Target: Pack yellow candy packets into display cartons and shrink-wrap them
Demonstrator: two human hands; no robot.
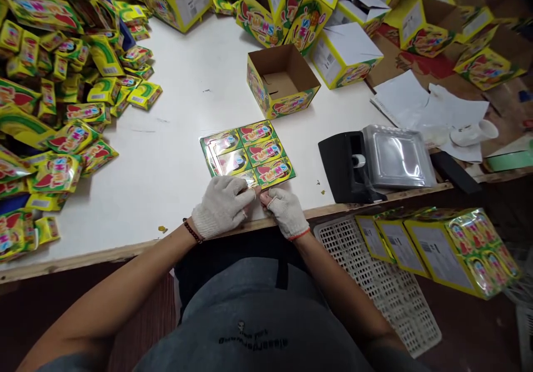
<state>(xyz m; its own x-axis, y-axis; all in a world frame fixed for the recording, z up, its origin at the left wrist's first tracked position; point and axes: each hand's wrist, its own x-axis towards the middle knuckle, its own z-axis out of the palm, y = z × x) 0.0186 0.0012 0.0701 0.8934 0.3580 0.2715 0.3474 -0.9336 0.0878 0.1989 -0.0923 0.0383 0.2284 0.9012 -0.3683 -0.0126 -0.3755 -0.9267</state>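
A flat, glossy printed sheet [266, 152] with rows of fruit labels lies on the white table near its front edge. Its left part shines as if clear plastic covers it. My left hand [222, 206], in a white fingerless glove, rests over the sheet's near left corner with fingers bent and closed on its edge. Just to the right, my right hand [285, 210], gloved the same way, pinches at the near edge with thumb and fingertips together. The two hands almost touch, and what lies directly between the fingertips is partly hidden.
An open carton [283, 80] stands beyond the sheet. Small fruit-print packs [70, 136] are heaped at left. To the right are a black tape dispenser [345, 166] and stacked clear plastic trays [397, 158]. Filled boxes [433, 250] sit by a white crate [375, 283] below the table edge.
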